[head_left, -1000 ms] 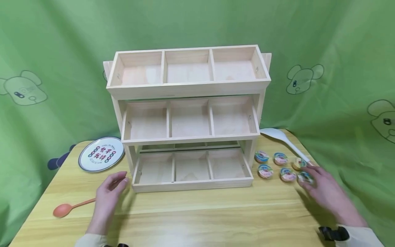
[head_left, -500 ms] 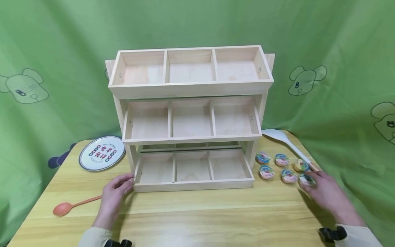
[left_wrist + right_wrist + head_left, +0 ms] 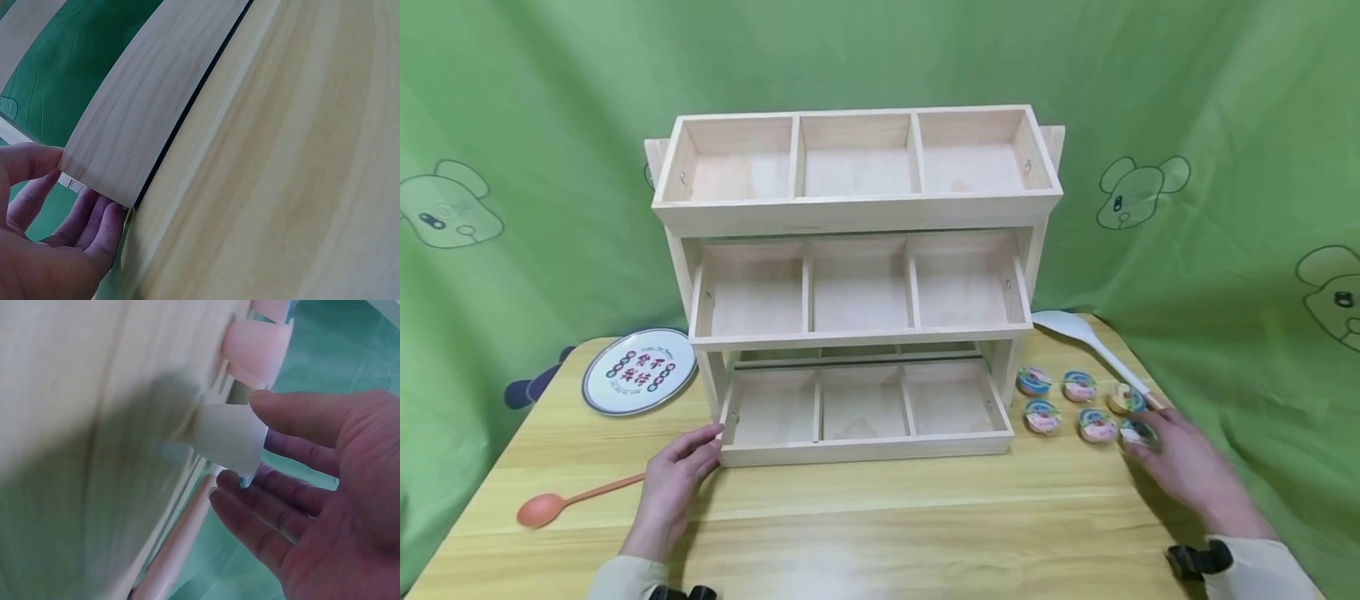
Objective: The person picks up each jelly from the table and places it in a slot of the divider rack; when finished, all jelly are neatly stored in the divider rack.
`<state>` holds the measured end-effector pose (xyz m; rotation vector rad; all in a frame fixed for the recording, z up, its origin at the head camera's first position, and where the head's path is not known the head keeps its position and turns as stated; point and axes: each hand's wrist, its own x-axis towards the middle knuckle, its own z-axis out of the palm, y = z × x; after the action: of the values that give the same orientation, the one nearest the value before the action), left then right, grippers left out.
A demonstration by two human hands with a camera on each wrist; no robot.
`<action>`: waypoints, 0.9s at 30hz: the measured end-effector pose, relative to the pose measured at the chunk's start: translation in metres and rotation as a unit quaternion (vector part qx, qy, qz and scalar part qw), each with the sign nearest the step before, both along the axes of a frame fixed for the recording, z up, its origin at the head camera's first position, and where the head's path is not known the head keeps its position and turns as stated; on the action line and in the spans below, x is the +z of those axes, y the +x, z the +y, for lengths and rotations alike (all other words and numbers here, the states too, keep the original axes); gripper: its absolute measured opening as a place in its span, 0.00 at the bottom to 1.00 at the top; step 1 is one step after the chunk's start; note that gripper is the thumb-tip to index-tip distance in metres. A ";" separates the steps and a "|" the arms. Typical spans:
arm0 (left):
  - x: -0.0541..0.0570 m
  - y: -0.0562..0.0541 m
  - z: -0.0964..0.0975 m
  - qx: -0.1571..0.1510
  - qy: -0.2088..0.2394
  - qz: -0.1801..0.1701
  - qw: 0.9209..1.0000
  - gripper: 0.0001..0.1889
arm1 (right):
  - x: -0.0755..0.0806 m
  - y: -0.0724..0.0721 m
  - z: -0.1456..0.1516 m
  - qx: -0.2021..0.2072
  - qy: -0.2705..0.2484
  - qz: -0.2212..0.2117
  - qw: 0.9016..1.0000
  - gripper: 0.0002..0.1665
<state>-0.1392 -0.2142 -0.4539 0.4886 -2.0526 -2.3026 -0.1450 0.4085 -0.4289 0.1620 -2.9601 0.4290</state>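
Observation:
A three-tier wooden rack with divided trays stands in the middle of the table. My left hand is at the left front corner of its bottom tray; in the left wrist view the thumb and bent fingertips hold the tray's end. On the right, my right hand pinches the nearest right jelly cup. The right wrist view shows this pale cup between thumb and fingers, low by the tabletop. Several other jelly cups stand in two rows beside it.
A white ladle with a brown handle lies behind the cups, its handle end reaching the right hand. Left of the rack lies a round white plate with red lettering. An orange spoon is near the left hand. Green cloth hangs behind.
My left hand has moved right and come onto the bottom tray's corner. My right hand has stayed around the same jelly cup. The head view has shifted slightly.

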 end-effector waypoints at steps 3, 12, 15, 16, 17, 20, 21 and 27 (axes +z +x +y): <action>-0.001 0.000 -0.001 0.000 0.008 0.000 1.000 0.20 | 0.005 0.001 -0.003 0.000 -0.007 -0.011 1.000 0.31; -0.001 0.000 -0.003 -0.004 0.023 -0.002 1.000 0.19 | 0.026 0.006 -0.015 0.009 -0.020 -0.006 1.000 0.33; -0.002 0.001 -0.003 -0.005 0.025 0.002 1.000 0.17 | 0.032 0.007 -0.024 0.017 -0.020 0.009 1.000 0.32; -0.002 0.001 -0.003 -0.004 0.026 0.003 1.000 0.16 | 0.034 0.006 -0.026 0.022 -0.019 0.012 1.000 0.32; -0.002 0.001 -0.003 -0.003 0.027 0.004 1.000 0.15 | 0.036 0.006 -0.030 0.025 -0.018 0.017 0.999 0.31; -0.003 0.002 -0.003 -0.001 0.028 0.007 1.000 0.14 | 0.042 0.005 -0.040 0.037 -0.007 0.023 0.999 0.30; -0.003 0.002 -0.003 -0.001 0.026 0.007 1.000 0.14 | 0.044 0.005 -0.043 0.041 -0.004 0.022 0.999 0.30; -0.004 0.002 -0.004 -0.003 0.019 0.008 1.000 0.15 | 0.051 0.002 -0.060 0.072 0.009 0.039 0.997 0.29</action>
<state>-0.1372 -0.2178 -0.4582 0.4658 -2.0102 -2.3436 -0.1427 0.3488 -0.3782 0.3868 -2.8863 0.4036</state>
